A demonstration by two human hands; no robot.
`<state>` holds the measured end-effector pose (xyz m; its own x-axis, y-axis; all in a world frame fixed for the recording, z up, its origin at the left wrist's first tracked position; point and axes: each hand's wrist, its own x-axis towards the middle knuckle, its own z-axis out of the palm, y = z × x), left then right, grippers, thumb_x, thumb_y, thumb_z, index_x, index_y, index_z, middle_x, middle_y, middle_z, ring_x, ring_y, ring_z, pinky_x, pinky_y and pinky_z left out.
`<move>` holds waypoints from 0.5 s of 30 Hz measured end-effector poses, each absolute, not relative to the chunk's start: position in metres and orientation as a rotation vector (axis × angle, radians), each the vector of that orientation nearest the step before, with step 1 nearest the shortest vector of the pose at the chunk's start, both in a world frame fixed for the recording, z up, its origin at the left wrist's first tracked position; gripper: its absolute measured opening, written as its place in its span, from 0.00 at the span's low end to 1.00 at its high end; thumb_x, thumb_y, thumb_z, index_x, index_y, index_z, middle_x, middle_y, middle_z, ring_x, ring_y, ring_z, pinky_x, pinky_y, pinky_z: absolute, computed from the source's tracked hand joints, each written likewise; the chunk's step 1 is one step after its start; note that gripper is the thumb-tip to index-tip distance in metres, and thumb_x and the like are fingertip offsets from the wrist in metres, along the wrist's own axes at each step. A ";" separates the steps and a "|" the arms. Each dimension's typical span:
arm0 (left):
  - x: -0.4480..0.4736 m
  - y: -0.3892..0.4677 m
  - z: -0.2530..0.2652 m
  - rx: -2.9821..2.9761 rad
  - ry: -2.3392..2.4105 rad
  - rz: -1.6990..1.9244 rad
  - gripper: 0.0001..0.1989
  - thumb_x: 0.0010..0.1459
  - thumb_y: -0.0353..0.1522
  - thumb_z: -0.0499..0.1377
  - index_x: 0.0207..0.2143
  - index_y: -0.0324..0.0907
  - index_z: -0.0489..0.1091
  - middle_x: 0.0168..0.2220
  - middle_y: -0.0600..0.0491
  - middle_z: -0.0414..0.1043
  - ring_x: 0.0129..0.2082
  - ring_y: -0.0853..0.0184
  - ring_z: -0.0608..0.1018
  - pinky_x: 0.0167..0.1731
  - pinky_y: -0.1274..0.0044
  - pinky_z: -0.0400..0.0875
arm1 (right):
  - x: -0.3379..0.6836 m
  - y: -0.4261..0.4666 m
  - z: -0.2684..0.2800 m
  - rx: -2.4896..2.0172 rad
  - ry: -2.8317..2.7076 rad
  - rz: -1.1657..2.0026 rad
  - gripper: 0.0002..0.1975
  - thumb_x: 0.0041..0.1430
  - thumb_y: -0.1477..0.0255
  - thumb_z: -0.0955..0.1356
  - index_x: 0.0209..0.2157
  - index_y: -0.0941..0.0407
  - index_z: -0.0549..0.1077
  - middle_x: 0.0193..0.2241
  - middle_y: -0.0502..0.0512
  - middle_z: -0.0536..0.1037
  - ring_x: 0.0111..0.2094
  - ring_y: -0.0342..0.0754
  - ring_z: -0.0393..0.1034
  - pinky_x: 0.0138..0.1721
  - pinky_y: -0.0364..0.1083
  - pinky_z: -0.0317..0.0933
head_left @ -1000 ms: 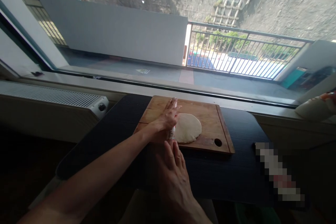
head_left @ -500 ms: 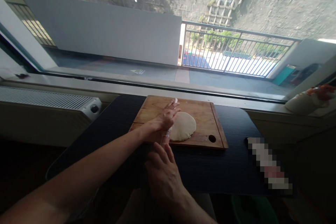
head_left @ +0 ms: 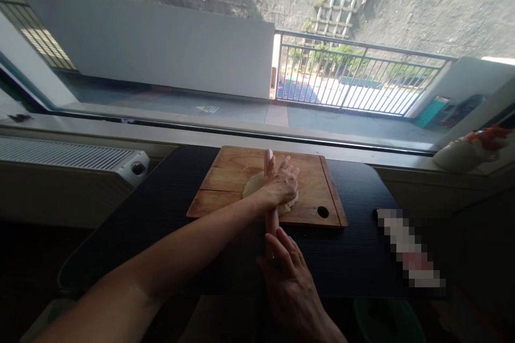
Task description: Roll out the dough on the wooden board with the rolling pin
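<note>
A wooden rolling pin (head_left: 272,220) lies lengthwise across a flat round of pale dough (head_left: 251,186) on a wooden cutting board (head_left: 229,163). My left hand (head_left: 282,179) presses on the pin's middle with its palm, fingers stretched out and apart to the right, and hides part of the dough. At the pin's near end, past the board's front edge, my right hand (head_left: 287,265) has its fingers against the handle, with the thumb side in shadow. My left forearm crosses in front of the board's lower left part.
The board rests on a dark table (head_left: 338,257) against a window sill. A white radiator (head_left: 80,161) is at the left. A blurred-out flat object (head_left: 410,249) lies at the table's right edge, and a pale figurine (head_left: 462,153) is on the sill.
Both hands and the rolling pin have moved to the right, from the dough's left edge to over the dough. The left fingers now reach farther right and more of the dough is covered.
</note>
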<state>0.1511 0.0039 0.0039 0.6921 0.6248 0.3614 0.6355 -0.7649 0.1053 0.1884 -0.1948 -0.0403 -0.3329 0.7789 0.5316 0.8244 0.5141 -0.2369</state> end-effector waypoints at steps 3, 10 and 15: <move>0.136 0.007 0.006 -2.859 -1.075 -0.605 0.18 0.58 0.31 0.47 0.47 0.40 0.68 0.46 0.47 0.73 0.58 0.57 0.63 0.60 0.59 0.43 | 0.172 -0.187 -0.042 -1.304 -2.167 -0.021 0.17 0.56 0.77 0.63 0.49 0.56 0.68 0.53 0.57 0.65 0.63 0.57 0.40 0.59 0.57 0.51; 0.068 0.000 0.018 -2.855 -1.055 -0.591 0.18 0.59 0.33 0.45 0.48 0.45 0.69 0.50 0.53 0.70 0.61 0.60 0.56 0.60 0.60 0.43 | 0.131 -0.169 -0.063 -1.246 -2.290 0.044 0.08 0.60 0.71 0.63 0.41 0.55 0.69 0.41 0.53 0.73 0.62 0.53 0.44 0.62 0.60 0.35; 0.076 -0.018 0.021 -2.882 -0.954 -0.571 0.20 0.61 0.34 0.44 0.52 0.43 0.66 0.53 0.52 0.68 0.62 0.60 0.55 0.61 0.62 0.40 | 0.157 -0.186 -0.048 -1.272 -2.228 0.130 0.18 0.62 0.67 0.61 0.52 0.57 0.64 0.50 0.54 0.71 0.63 0.50 0.43 0.63 0.54 0.39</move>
